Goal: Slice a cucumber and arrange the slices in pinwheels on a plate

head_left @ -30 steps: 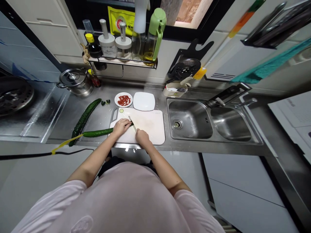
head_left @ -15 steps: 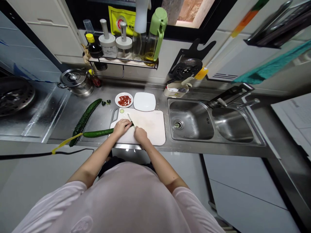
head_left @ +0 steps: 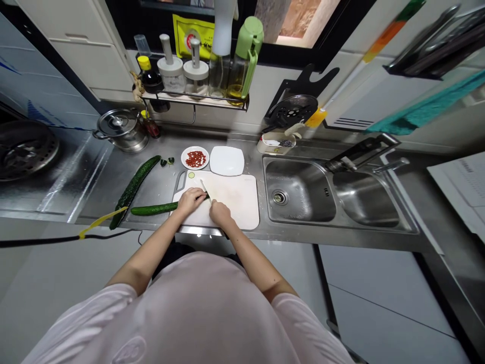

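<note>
Right hand [head_left: 221, 214] has crept slightly closer to the left hand [head_left: 189, 201] since the earlier frame, fingers wrapped around the knife [head_left: 204, 186]. Left fingers look bunched together, clamped down on the cucumber [head_left: 153, 209], which lies partly on the cutting board [head_left: 242, 202] and pokes out past its left edge. Main worry imo: those fingertips are right beside the blade (yikes), so if the round cucumber rolls, one could get nicked.

A window [head_left: 299, 23] sits above the steel counter [head_left: 237, 141] and sink [head_left: 299, 189].
</note>
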{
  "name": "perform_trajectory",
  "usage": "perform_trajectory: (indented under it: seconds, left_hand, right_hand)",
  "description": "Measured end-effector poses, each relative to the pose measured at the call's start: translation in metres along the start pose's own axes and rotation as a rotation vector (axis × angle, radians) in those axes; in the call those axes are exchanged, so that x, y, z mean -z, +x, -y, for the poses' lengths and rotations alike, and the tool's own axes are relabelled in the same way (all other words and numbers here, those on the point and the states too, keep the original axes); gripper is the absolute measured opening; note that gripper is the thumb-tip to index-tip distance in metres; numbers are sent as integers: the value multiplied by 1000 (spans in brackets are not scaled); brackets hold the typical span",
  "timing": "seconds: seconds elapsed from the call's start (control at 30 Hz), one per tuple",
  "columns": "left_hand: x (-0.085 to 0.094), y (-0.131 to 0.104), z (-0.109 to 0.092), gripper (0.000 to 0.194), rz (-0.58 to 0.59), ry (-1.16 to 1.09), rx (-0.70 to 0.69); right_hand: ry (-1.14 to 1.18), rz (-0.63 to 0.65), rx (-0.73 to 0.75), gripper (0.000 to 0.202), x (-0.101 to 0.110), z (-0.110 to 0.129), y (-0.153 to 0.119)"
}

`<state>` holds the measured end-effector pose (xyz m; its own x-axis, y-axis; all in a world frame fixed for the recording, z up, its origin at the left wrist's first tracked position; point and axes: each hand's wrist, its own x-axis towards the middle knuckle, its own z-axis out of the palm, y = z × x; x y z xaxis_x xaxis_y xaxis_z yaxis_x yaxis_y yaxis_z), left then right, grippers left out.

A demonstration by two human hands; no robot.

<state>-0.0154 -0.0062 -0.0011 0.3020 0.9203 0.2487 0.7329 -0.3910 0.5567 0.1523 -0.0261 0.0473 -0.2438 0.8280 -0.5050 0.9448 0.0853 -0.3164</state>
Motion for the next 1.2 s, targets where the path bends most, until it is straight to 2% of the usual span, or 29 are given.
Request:
perform_trajectory:
  seconds: [1.2]
  left_hand:
    - [0, 0, -1, 22, 0, -21, 23]
  right_hand:
    - [0, -26, -20, 28, -3, 3, -2]
